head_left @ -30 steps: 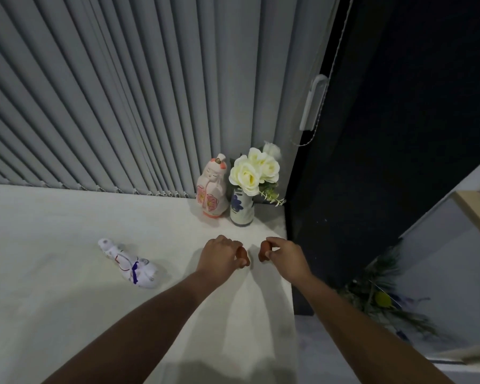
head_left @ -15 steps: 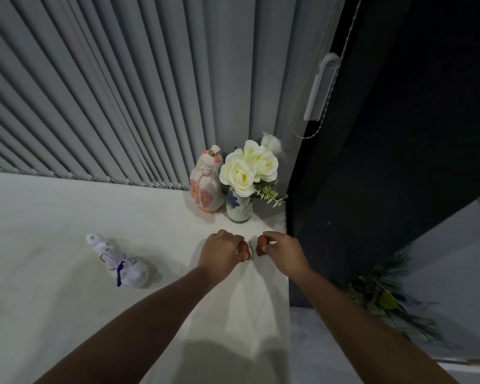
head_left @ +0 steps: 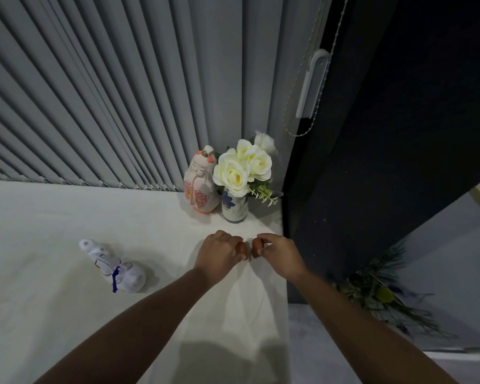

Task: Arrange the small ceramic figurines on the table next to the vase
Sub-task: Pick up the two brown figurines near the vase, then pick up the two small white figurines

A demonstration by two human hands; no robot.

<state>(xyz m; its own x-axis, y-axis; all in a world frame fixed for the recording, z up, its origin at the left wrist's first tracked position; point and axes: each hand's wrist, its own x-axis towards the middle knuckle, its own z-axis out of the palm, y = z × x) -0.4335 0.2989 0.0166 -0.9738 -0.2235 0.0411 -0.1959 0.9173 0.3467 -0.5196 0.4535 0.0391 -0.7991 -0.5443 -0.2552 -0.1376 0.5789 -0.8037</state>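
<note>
A small blue-and-white vase [head_left: 234, 209] of white roses stands at the table's far right corner. Touching its left side, a pink ceramic doll figurine [head_left: 200, 187] stands upright. A white figurine with blue markings [head_left: 114, 267] lies on its side on the table, to the left. My left hand [head_left: 218, 252] and my right hand [head_left: 281, 253] hover close together just in front of the vase. Each pinches a small brown piece, the left one [head_left: 242, 249] and the right one [head_left: 256, 247], almost touching. Fingers hide most of both pieces.
The white table [head_left: 53, 217] ends at its right edge beside my right hand. Grey vertical blinds [head_left: 122, 92] close off the back. A dark wall panel [head_left: 372, 162] rises on the right, with a plant [head_left: 380, 295] on the floor below.
Both hands have edged slightly forward toward the vase, still pinching the small brown pieces. The view has shifted a little; the figurines and vase have not moved.
</note>
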